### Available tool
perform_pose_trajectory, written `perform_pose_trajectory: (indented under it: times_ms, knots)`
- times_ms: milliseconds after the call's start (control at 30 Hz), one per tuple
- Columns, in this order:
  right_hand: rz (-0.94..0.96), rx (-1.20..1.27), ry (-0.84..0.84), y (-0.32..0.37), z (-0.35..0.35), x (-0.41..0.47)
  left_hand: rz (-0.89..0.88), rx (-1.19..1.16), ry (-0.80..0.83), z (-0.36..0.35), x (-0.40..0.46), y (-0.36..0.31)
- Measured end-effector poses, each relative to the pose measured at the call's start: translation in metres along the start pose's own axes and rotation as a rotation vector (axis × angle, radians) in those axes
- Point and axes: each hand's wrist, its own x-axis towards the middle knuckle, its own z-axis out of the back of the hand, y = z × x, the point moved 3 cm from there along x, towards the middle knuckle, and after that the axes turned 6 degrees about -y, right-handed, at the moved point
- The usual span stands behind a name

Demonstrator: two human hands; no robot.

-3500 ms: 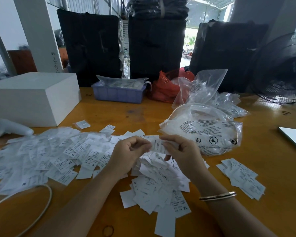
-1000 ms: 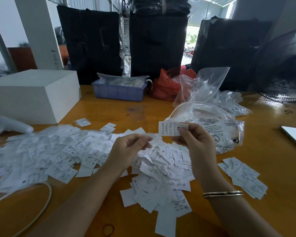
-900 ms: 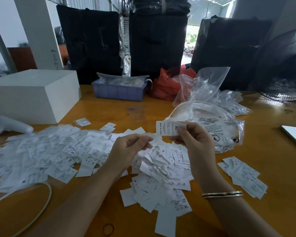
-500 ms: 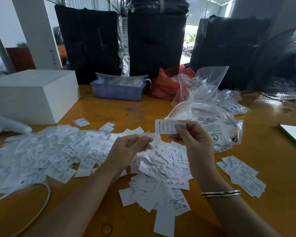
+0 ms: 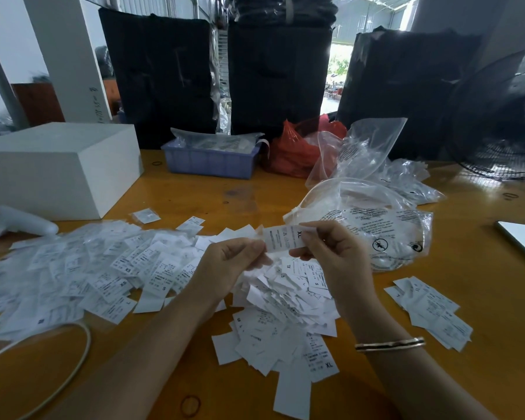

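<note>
Wooden tabletop (image 5: 212,195) carries the label pile (image 5: 285,307). Above it the right grip (image 5: 337,259) pinches an XL label (image 5: 281,240), now lowered, and the left grip (image 5: 231,265) has risen to its edge, curled; whether it grasps, I cannot tell. Sorting likely follows.

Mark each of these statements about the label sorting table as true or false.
1. The right hand pinches a label printed XL. True.
2. The bracelet is worn on the left arm. False: it is on the right arm.
3. A blue basket stands at the far side of the table, next to a red bag. True.
4. The white box lies to the right of the hands. False: it lies to their left, at the table's left side.
</note>
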Motion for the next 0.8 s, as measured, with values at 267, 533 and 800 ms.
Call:
perform_pose_trajectory:
  times_ms: [267, 533, 800]
  knots:
    - [-0.024, -0.107, 0.068, -0.0035, 0.0016, 0.0013, 0.023, -0.032, -0.020, 0.0013, 0.0026, 0.0011]
    - [-0.058, 0.162, -0.114, 0.0019, 0.0086, 0.0038, -0.014, -0.076, -0.064, 0.0030, 0.0033, 0.0004]
    - [0.076, 0.043, -0.069, 0.0055, 0.0062, 0.0021, -0.020, -0.094, -0.081, 0.0019, 0.0041, -0.0008]
